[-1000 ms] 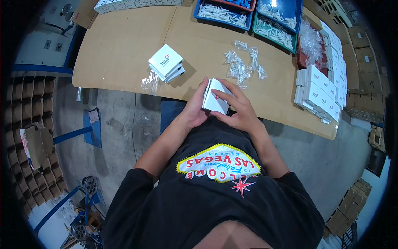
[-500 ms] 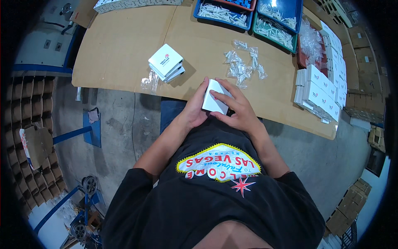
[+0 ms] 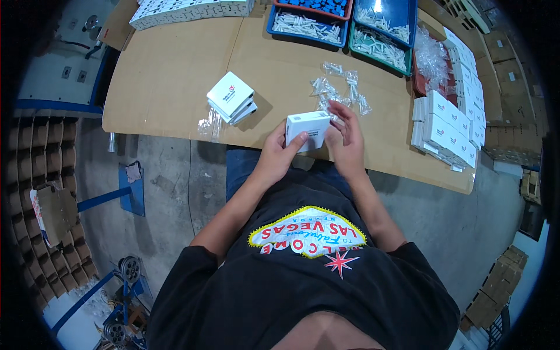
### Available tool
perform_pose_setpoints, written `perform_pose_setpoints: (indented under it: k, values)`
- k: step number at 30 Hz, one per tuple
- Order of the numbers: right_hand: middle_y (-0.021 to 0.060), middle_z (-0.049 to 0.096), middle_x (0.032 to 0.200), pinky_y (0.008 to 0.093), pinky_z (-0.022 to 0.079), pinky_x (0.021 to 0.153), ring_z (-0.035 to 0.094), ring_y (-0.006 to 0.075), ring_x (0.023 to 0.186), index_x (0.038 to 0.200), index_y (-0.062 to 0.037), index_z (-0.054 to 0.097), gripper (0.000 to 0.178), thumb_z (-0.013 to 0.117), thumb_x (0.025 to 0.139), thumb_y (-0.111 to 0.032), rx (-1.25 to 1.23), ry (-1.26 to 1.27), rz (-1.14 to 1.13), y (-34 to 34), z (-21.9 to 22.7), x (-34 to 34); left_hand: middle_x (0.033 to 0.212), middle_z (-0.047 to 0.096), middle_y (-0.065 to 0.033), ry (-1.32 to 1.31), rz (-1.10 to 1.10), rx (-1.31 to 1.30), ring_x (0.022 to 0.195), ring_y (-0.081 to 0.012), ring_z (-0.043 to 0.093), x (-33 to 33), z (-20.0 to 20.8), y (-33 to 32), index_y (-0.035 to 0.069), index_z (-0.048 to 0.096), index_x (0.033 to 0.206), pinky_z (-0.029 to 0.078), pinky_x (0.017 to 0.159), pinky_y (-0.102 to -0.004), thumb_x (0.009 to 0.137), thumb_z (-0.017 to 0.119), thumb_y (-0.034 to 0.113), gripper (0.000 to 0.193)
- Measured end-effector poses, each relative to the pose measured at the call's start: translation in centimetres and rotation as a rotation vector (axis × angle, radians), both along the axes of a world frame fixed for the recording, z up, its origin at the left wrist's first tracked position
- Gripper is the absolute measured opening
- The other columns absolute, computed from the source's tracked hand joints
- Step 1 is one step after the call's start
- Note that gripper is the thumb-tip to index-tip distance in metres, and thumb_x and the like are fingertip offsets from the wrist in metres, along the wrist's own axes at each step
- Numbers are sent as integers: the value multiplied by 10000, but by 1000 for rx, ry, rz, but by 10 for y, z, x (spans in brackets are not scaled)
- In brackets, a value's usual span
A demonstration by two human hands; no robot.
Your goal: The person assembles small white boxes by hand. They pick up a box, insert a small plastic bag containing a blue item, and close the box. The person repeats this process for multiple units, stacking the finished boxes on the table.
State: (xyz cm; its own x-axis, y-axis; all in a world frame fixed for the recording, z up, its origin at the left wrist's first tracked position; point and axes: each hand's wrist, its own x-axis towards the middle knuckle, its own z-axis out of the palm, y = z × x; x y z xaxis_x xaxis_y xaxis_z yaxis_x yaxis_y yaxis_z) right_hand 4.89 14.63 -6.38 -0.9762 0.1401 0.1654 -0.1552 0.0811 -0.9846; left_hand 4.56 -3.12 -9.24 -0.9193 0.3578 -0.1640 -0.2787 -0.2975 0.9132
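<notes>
My left hand [image 3: 277,153] grips a small white box [image 3: 308,129] at its left side, thumb across the face turned toward me. The box stands tilted up just above the table's near edge, with its narrow end upward. My right hand [image 3: 347,140] is at the box's right edge, fingers apart and partly curled; whether it touches the box is unclear. Just beyond my right fingers lie several clear plastic bags [image 3: 351,87] with small white parts inside. To the left, a short, uneven stack of white boxes [image 3: 231,93] rests on the cardboard-covered table [image 3: 175,76].
Trays of white pieces [image 3: 306,28] and a red tray of blue pieces [image 3: 315,7] stand at the back. A red bin of clear bags [image 3: 431,61] is at the right, beside stacked white boxes [image 3: 449,125]. A long row of boxes [image 3: 189,13] lies far left.
The box has turned from lying between both hands to standing tilted in my left hand. My right hand has come off its top and moved to the right.
</notes>
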Motion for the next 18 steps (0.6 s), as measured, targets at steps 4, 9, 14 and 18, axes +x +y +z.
perform_pose_setpoints:
  k: [4, 9, 14, 18]
  values:
    - [45, 663, 899, 285, 485, 776, 600, 108, 843, 973, 5, 651, 327, 487, 1105, -245, -138, -69, -120, 5, -4, -11, 1295, 637, -78, 159, -4, 45, 1190, -135, 587, 12, 22, 12, -23, 512, 1432, 457, 1033, -289, 1032, 637, 110, 440]
    - [45, 607, 735, 268, 418, 599, 544, 100, 666, 759, 4, 586, 460, 488, 1094, -295, -118, 232, -209, -11, 15, -24, 1383, 587, -107, 277, 8, 73, 1269, -168, 563, 16, 41, 22, -30, 497, 1441, 440, 1093, -321, 1014, 621, 21, 447]
    - [66, 575, 654, 284, 401, 547, 537, 131, 590, 675, 11, 554, 495, 473, 1087, -252, -47, 363, -243, -7, 24, -30, 1337, 617, -102, 321, 65, 55, 1243, -163, 579, 20, 43, 27, -30, 502, 1428, 462, 1058, -319, 1020, 634, 56, 438]
    - [66, 573, 635, 293, 407, 550, 542, 132, 583, 680, 16, 565, 500, 465, 1089, -254, -46, 361, -283, -5, 21, -29, 1345, 613, -100, 278, 59, 68, 1246, -164, 577, 23, 41, 31, -28, 506, 1421, 458, 1065, -319, 1019, 640, 60, 433]
